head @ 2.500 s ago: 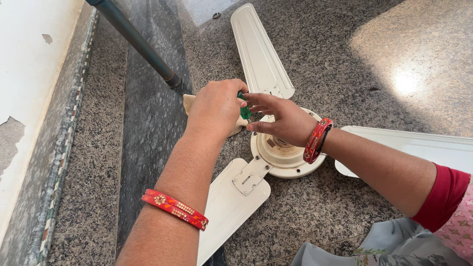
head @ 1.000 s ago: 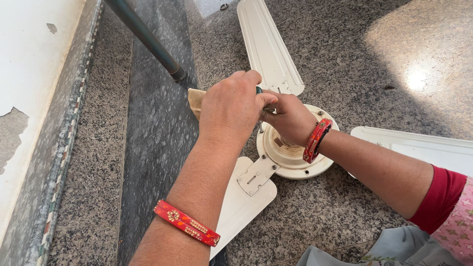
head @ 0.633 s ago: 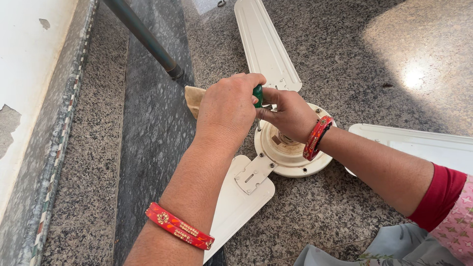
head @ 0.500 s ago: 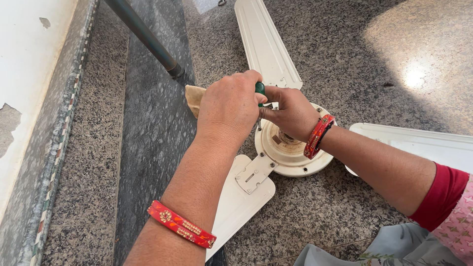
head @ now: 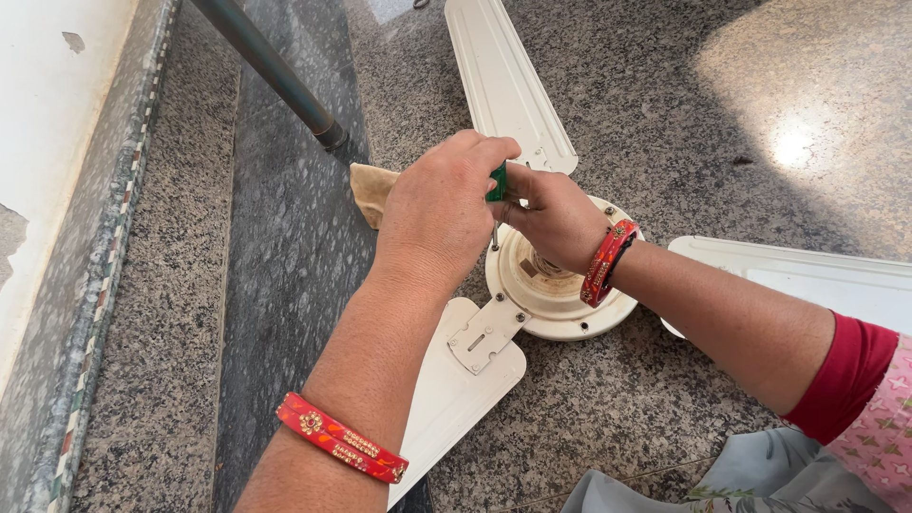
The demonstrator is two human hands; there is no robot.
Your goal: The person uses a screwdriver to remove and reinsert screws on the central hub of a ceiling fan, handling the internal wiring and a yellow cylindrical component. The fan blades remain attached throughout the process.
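Note:
A cream ceiling fan lies on the granite floor, its round motor hub (head: 560,294) in the middle with three blades spreading out. My left hand (head: 442,214) is closed around the green handle of a screwdriver (head: 498,182), held upright over the hub's far-left edge. My right hand (head: 551,218) rests on the hub and pinches the screwdriver's thin shaft just below the handle. The tip is hidden between my hands. Both wrists carry red bangles.
A grey metal pole (head: 275,71) slants down to the floor at the upper left. A tan cloth (head: 369,188) lies beside the hub behind my left hand. A raised granite step and white wall (head: 57,142) run along the left.
The hands stayed clasped on the screwdriver over the hub; my left hand has turned slightly on the green handle. The view has shifted a little.

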